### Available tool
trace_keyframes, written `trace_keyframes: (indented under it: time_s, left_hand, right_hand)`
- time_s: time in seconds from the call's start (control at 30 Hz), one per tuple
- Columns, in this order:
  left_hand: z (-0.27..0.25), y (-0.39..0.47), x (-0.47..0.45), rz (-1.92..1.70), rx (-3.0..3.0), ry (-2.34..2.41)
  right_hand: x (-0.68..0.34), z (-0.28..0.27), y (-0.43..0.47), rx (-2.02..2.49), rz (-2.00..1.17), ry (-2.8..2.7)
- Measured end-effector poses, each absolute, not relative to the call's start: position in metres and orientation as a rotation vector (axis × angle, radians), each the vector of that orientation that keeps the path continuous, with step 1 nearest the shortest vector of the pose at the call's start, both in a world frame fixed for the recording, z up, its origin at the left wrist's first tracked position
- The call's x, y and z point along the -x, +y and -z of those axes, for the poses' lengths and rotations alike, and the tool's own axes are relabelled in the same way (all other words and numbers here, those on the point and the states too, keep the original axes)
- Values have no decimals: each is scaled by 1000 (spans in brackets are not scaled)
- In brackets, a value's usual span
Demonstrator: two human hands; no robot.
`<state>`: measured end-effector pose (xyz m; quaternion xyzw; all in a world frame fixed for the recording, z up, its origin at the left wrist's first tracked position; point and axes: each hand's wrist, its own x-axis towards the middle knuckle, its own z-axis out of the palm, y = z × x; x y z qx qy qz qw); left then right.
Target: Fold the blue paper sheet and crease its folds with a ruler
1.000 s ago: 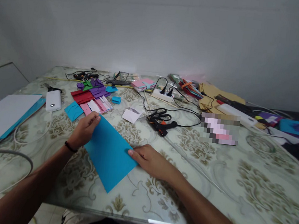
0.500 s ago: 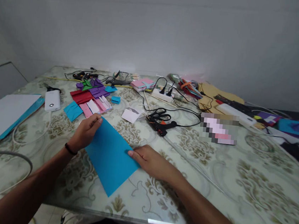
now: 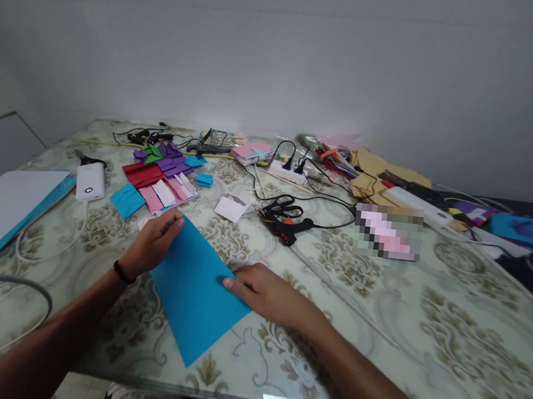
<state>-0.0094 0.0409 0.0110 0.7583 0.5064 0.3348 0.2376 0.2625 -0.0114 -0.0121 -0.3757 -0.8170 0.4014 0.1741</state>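
A flat sheet of blue paper is held up at a slant over the patterned table. My left hand pinches its upper left corner, fingers closed. On the right edge, my right hand grips the sheet with the thumb on top; the fingers behind are hidden. Just beyond the sheet lie folded paper pieces: red, pink, purple and blue. A small white folded paper rests past the sheet's upper edge.
Black scissors and a black glue gun lie beyond my right hand. A white power strip with plugged cords sits behind them. At left are a white power bank and a stack of white and blue sheets. Cables cross the table.
The sheet's near corner has dropped slightly toward the table's front edge. Both hands keep their hold, and the whole view has shifted a little.
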Motion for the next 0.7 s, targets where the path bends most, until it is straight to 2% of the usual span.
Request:
trace_keyframes:
  time_s: [0.7]
  left_hand:
    - [-7,38,3,-836,-2086,1289]
  right_hand:
    - [-263,15,-10,1035,-1143,-2322]
